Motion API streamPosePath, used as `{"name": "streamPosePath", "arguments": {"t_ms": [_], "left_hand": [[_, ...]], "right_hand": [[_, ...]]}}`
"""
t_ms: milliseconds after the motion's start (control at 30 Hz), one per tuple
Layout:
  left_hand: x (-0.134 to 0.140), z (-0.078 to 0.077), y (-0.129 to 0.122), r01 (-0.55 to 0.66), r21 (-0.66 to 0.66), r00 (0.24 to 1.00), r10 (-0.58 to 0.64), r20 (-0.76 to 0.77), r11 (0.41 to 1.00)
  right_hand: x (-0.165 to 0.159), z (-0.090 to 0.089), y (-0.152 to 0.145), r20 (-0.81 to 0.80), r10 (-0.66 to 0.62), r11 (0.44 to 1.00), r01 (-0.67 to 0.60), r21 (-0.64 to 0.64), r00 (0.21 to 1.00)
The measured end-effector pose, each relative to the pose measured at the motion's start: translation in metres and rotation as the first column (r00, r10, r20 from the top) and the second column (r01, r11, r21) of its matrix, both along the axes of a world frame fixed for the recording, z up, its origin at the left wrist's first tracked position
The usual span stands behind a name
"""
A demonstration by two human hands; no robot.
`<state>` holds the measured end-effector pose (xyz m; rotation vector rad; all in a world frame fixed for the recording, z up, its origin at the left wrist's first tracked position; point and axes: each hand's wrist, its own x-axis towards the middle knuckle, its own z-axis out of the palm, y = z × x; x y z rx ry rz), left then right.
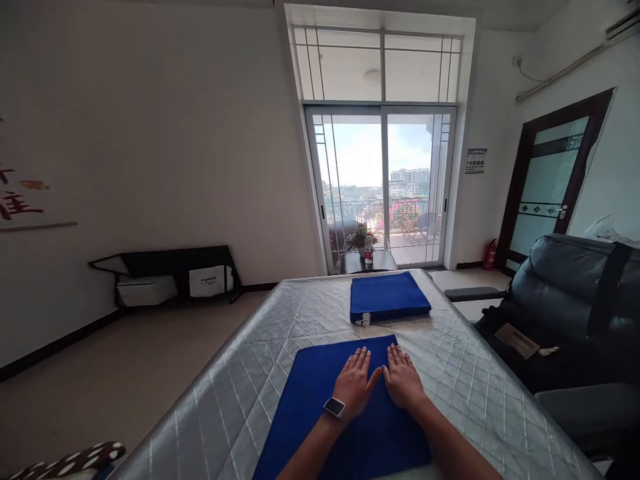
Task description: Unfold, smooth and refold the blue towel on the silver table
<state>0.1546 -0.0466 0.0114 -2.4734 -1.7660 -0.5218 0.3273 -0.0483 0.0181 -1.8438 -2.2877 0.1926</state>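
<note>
A flat blue cloth (315,400) lies spread on the silver quilted surface (260,373) in front of me. My left hand (353,383) rests palm down on it, fingers stretched out, with a smartwatch (334,407) on that wrist. Close beside it, my right hand (401,379) also lies flat near the cloth's right edge, and the two thumbs nearly meet. Neither hand grips anything. Just beyond the cloth sits a thicker folded blue cloth (390,295) with a white tag (366,319) at its near left corner.
A black armchair (565,287) with a brown item (517,340) on it stands at the right. Past the far edge, a small dark table (356,264) holds a plant (361,237) and a bottle (369,248). A black frame (175,259) leans against the left wall.
</note>
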Motion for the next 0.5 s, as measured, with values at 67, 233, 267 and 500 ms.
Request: {"name": "streamPosePath", "arguments": {"t_ms": [67, 233, 267, 500], "left_hand": [[0.033, -0.002, 0.005, 0.066, -0.029, 0.998, -0.065, 0.017, 0.997], [0.054, -0.001, 0.013, 0.078, -0.112, 0.997, -0.076, 0.015, 0.991], [0.049, 0.0, 0.012, 0.058, -0.13, 0.998, -0.057, 0.009, 0.99], [-0.021, 0.006, -0.004, -0.111, -0.223, 0.993, 0.103, -0.049, 0.968]], "right_hand": [[0.003, -0.003, 0.0, 0.026, 0.029, 0.999, -0.03, 0.017, 0.999], [0.006, -0.006, 0.002, 0.028, 0.048, 0.998, -0.049, 0.029, 0.998], [0.005, -0.006, 0.002, 0.019, 0.04, 0.999, -0.04, 0.027, 0.999], [0.0, 0.001, 0.0, -0.04, -0.017, 1.0, 0.017, -0.002, 0.999]]}}
